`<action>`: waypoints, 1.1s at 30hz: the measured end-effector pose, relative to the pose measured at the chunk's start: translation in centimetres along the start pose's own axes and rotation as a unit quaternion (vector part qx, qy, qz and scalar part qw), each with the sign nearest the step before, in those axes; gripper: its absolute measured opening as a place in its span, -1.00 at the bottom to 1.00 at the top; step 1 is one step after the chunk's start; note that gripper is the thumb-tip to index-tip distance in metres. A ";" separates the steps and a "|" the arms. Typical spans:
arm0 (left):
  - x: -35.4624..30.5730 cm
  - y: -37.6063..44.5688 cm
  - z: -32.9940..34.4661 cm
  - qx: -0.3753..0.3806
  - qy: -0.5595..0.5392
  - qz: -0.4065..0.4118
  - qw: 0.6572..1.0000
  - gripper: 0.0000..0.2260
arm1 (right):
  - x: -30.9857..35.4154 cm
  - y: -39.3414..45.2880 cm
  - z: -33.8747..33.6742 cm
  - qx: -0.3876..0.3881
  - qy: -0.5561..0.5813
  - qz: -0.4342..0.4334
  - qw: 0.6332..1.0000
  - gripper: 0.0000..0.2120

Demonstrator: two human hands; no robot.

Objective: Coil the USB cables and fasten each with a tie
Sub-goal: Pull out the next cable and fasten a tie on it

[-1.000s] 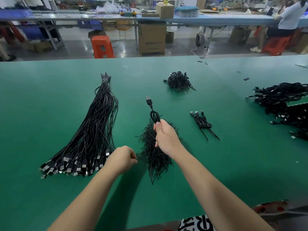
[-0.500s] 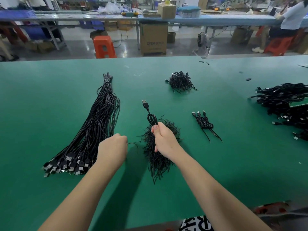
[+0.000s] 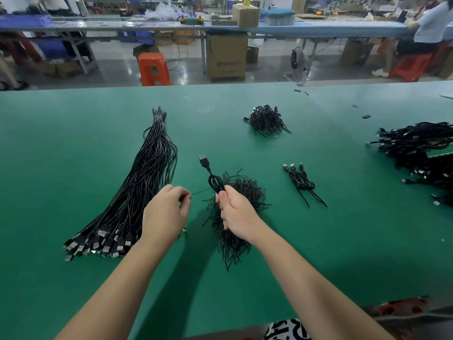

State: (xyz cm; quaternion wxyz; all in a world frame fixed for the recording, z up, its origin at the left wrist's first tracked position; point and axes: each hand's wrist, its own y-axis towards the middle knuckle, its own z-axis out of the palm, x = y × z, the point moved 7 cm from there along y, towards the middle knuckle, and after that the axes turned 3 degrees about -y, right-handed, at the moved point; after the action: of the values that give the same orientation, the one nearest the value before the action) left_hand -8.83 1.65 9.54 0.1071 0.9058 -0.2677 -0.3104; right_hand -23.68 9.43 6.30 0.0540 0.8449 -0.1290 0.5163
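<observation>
My right hand [image 3: 235, 212] grips a coiled black USB cable [image 3: 215, 181]; its loops and USB plug stick up out of my fist. It hovers over a heap of black wire ties [image 3: 235, 231] in the middle of the green table [image 3: 73, 285]. My left hand [image 3: 166, 212] is just left of it and pinches one thin black tie, whose end points towards the coil. A long bundle of straight USB cables [image 3: 144, 182] lies to the left, plugs towards me.
Three tied coils [image 3: 302, 181] lie right of the tie heap. A second small heap of black ties [image 3: 267, 120] sits farther back. A large pile of coiled cables [image 3: 421, 153] fills the right edge. Beyond the table are an orange stool, boxes and a seated person.
My left hand rose from the table near the cable plugs and moved right and forward towards the coil, now with a tie pinched. My right hand kept hold of the coil.
</observation>
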 end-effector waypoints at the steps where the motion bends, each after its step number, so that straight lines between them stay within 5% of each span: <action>1: 0.0 0.2 -0.3 -0.011 -0.049 -0.019 0.999 -0.91 | 0.2 -0.1 0.5 0.022 0.010 -0.007 1.000 -0.70; 7: -2.4 -0.2 -0.8 0.002 -0.187 0.013 0.982 -0.92 | 0.9 -0.2 2.2 0.087 0.076 -0.027 0.993 -0.71; 18: -2.5 -0.6 0.5 0.046 -0.214 0.016 0.976 -0.84 | 0.3 0.7 1.5 0.010 0.094 -0.028 0.995 -0.66; 23: -4.4 -1.3 -0.8 -0.040 -0.052 0.128 0.990 -0.97 | 0.4 0.5 1.2 -0.005 0.116 -0.012 0.993 -0.72; 26: -6.2 -2.6 -1.6 -0.128 0.066 0.262 0.954 -0.87 | 0.2 0.5 0.9 0.002 0.162 0.029 0.986 -0.72; 31: -7.2 -3.0 -2.0 -0.138 0.098 0.376 0.911 -0.83 | 0.5 0.0 1.0 0.106 0.263 0.077 0.956 -0.60; 33: -7.3 -2.5 -2.0 -0.102 0.043 0.369 0.923 -0.82 | 0.9 -0.3 1.3 0.136 0.269 0.077 0.950 -0.56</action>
State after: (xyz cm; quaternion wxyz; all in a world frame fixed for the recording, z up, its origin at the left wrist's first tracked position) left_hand -11.44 7.81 13.90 0.3170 0.7394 -0.5453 -0.2354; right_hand -22.12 9.28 6.48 -0.0686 0.6614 -0.1026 0.7398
